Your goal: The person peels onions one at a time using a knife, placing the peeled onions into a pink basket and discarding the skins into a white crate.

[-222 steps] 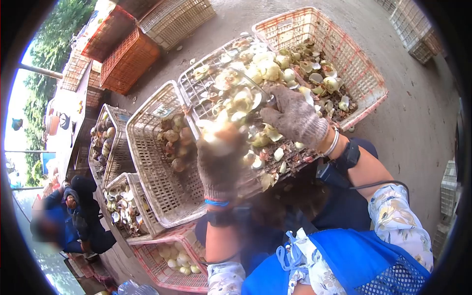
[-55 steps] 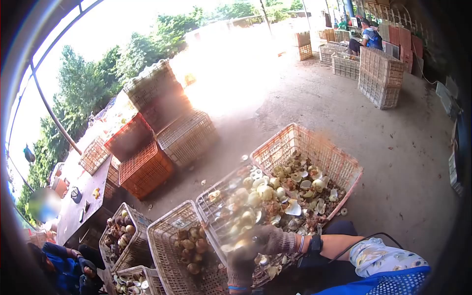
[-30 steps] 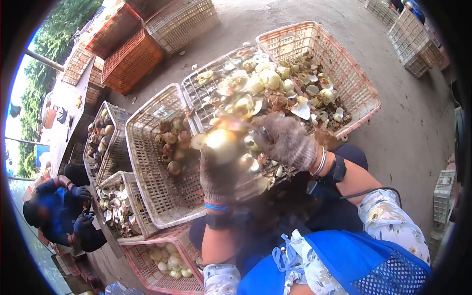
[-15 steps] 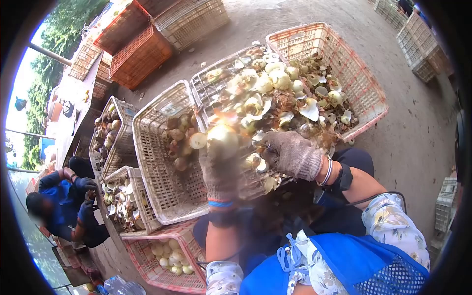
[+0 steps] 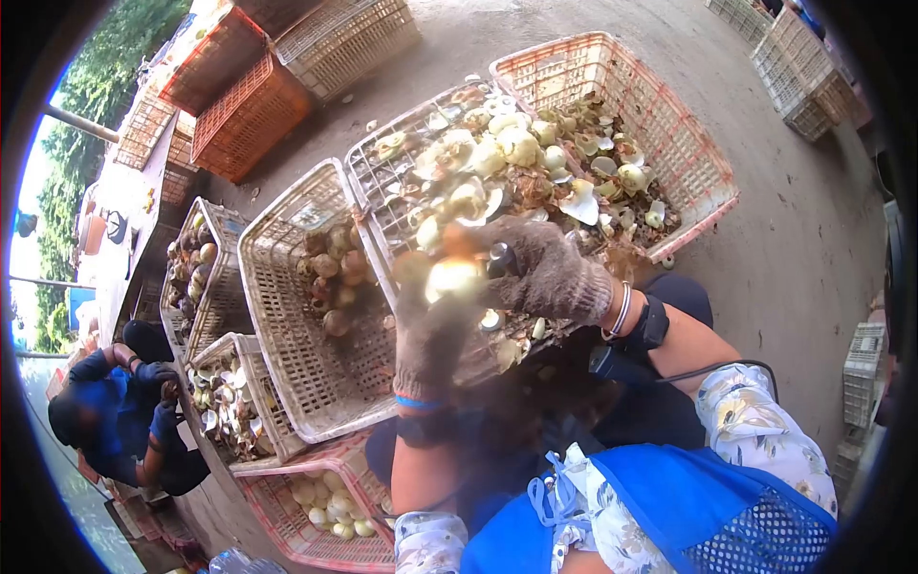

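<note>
My left hand [image 5: 428, 335], in a brown knit glove and blurred, is closed round a pale onion [image 5: 453, 277] above the near edge of a crate. Beside it my right hand [image 5: 555, 273], gloved too, is wrapped round a small tool with a dark handle [image 5: 501, 259]; its blade cannot be made out. The hands are close together. Behind them, peeled onions [image 5: 517, 146] and loose skins lie heaped on an upturned-looking crate [image 5: 368, 177]. Unpeeled onions [image 5: 330, 263] sit in the deep crate [image 5: 277, 330] to the left.
A red-rimmed crate [image 5: 703, 182] with skins stands at the back right. Another red crate [image 5: 277, 526] at the lower left holds pale onions. A co-worker [image 5: 120, 411] sits at the far left near a crate of peelings [image 5: 225, 397]. Orange crates [image 5: 251, 120] stand behind.
My right hand has moved left and up, next to the onion in my left hand. The dark tool handle now shows. The view has shifted slightly.
</note>
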The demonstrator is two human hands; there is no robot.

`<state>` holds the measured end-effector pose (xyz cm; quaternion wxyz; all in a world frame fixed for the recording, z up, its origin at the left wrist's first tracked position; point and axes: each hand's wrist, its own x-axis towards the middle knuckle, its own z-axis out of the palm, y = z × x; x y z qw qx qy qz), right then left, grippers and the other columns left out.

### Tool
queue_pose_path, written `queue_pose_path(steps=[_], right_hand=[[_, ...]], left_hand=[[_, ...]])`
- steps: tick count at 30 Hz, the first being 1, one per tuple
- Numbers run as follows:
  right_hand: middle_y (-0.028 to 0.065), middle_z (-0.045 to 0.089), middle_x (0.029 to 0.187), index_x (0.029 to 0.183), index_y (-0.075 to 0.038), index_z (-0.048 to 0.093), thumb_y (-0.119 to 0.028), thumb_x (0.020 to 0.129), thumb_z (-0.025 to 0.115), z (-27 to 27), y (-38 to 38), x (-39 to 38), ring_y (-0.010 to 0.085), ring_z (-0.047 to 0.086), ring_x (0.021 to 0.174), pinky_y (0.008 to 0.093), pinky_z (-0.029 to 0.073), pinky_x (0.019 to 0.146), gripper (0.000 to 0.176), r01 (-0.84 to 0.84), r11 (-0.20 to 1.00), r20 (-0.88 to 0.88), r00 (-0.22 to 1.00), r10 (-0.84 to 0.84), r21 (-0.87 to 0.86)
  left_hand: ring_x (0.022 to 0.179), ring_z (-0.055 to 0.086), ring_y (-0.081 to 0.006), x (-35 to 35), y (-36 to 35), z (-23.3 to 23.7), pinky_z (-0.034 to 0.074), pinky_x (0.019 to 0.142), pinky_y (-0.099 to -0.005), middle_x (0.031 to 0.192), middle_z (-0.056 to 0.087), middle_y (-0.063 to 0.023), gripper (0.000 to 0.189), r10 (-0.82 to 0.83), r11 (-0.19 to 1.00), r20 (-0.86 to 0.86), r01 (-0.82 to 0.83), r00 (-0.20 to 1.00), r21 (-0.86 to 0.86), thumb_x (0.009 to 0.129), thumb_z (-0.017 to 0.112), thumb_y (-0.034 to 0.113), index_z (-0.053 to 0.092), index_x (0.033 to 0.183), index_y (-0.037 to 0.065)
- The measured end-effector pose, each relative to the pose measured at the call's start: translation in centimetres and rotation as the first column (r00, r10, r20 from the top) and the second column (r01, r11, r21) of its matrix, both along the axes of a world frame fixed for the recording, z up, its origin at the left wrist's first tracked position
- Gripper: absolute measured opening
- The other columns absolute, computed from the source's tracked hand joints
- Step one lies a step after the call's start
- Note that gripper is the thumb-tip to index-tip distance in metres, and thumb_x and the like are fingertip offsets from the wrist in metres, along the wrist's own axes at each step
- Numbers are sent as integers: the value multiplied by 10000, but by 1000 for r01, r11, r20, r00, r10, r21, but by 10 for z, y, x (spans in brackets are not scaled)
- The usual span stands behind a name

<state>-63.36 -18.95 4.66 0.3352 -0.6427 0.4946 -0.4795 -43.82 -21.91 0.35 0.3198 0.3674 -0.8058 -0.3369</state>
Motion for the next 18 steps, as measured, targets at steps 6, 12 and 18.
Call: queue_pose_path(steps=[6,12,18], right_hand=[[173,651,866,1097,-40,649,-127,748,714,13,4,-8,345,648,754,389,525,683,366,-98,992,-131,985,109,84],[166,644,749,906,-57,663,-106,772,652,-15,3,1,335,650,704,402,520,636,143,71,983,177,979,-100,167],[169,623,715,861,-53,647,-108,791,633,-3,3,0,356,632,687,412,512,619,90,154,981,-119,979,-168,-119]], left_hand=[[946,617,-171,-19,11,63,512,812,-305,1067,630,-73,551,260,747,-278,-10,925,665,687,685,123,553,1203,-17],[943,623,-187,-27,13,48,517,830,-304,1057,626,-94,551,336,687,-426,90,840,721,697,658,76,541,1226,-23],[991,595,-170,-37,17,58,506,846,-294,1130,594,-90,625,350,730,-330,-34,877,683,765,664,156,455,1331,-9]])
